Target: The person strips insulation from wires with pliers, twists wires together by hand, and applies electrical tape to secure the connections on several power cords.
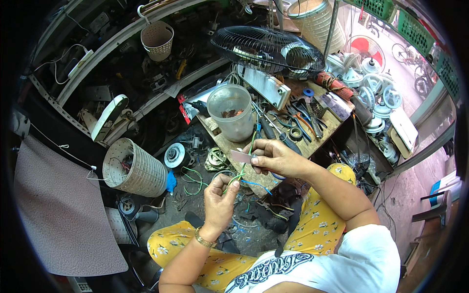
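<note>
My left hand (220,202) is closed, pinching a green-yellow wire (241,172) between thumb and fingertips. The wire runs up toward my right hand (278,158), which grips a flat, pale rectangular piece (241,156) that looks like a blade. It lies against or very near the wire; I cannot tell whether it touches. A blue wire (258,185) sticks out to the right just below. Both hands are above the near edge of a low wooden worktable (225,152). Behind them on the table stands a cloudy plastic bucket (233,128) with brownish scraps inside.
Pliers (304,128) and screwdrivers crowd the table's right side, near a roll of tape (295,134). A black fan cage (268,51) stands behind. On the floor at left are a woven-look basket (141,171) and loose green wire (193,180). White motor parts (373,93) pile up right.
</note>
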`<state>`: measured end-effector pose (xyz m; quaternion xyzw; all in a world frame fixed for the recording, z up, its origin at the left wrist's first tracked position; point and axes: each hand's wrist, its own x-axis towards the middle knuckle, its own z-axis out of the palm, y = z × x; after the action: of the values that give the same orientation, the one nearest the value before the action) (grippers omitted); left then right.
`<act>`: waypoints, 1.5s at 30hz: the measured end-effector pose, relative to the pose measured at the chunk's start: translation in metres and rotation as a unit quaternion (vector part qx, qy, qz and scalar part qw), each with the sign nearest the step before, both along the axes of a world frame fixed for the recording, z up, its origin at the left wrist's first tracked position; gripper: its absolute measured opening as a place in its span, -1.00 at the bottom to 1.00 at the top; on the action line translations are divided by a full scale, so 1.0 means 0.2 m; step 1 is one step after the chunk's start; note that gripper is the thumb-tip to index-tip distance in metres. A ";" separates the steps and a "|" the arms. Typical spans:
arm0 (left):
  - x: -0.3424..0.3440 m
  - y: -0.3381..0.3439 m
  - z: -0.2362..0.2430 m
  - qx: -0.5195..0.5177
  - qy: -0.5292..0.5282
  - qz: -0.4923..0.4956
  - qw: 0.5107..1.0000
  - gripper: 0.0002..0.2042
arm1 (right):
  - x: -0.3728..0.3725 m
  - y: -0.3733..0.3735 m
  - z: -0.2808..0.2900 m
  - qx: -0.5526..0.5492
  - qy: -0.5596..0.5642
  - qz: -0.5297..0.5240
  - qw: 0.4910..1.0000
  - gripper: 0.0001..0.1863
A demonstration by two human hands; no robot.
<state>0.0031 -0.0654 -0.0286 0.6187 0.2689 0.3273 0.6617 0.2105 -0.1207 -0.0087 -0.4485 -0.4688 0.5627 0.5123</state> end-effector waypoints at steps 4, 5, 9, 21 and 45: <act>0.01 0.00 0.00 0.001 -0.003 0.002 1.000 -0.87 | 0.01 0.01 0.02 0.009 -0.058 -0.015 0.998 -0.70; 0.01 0.00 0.00 0.001 -0.003 0.003 1.000 -0.87 | 0.01 0.00 0.02 0.007 -0.059 -0.016 0.998 -0.71; 0.01 0.00 0.01 0.020 0.012 -0.004 1.000 -0.89 | 0.01 0.01 0.00 0.005 -0.061 -0.028 0.998 -0.71; -0.02 -0.01 0.02 -0.007 -0.006 -0.036 0.999 -0.87 | 0.06 0.00 0.00 0.009 -0.043 -0.096 0.994 -0.78; -0.02 -0.03 -0.02 0.053 0.008 0.006 0.999 -0.89 | 0.02 -0.02 0.01 0.004 -0.047 -0.040 0.998 -0.77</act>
<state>-0.0010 -0.0714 -0.0321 0.6537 0.2600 0.3400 0.6241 0.2137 -0.1255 -0.0074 -0.4908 -0.4768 0.5182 0.5131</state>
